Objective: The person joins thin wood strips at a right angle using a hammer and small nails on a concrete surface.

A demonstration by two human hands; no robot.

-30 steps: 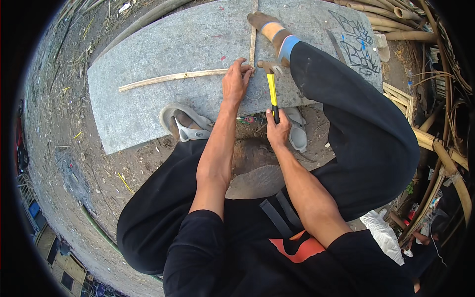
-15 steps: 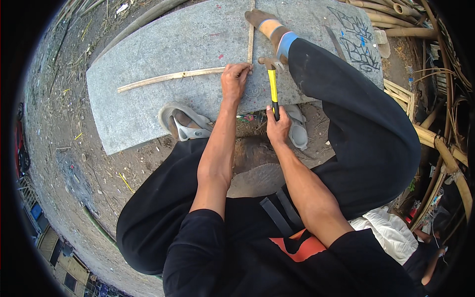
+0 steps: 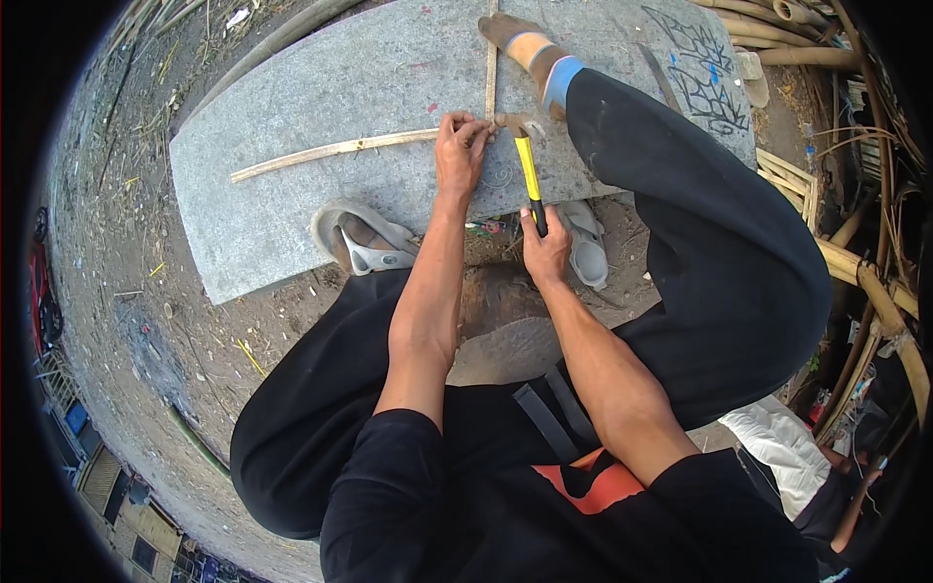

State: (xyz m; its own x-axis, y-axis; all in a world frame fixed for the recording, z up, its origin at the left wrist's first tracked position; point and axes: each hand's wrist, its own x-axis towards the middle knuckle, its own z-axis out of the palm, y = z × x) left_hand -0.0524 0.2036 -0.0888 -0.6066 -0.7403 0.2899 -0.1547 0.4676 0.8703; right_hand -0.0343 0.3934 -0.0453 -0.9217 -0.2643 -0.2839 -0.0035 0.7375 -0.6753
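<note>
My right hand (image 3: pixel 547 251) grips the black lower handle of a claw hammer (image 3: pixel 528 167) with a yellow shaft. Its head lies beside the fingertips of my left hand (image 3: pixel 461 160), close to where two thin wooden strips meet. One strip (image 3: pixel 330 153) runs leftward from my left hand, the other (image 3: pixel 491 83) runs away from me, forming a corner. My left thumb and fingers pinch together at this corner; whatever small thing is between them is too small to make out. Both strips lie on a grey flat board (image 3: pixel 258 219).
My right foot in a striped sock (image 3: pixel 530 47) rests on the board by the far strip. My left foot wears a grey clog (image 3: pixel 364 243); another clog (image 3: pixel 586 255) lies right of the hammer. Bamboo poles (image 3: pixel 807 58) are piled at the right, near a white cloth (image 3: pixel 782 452).
The hammer head has swung left, close to my left fingertips. My left hand stays at the corner of the strips with its fingers slightly shifted.
</note>
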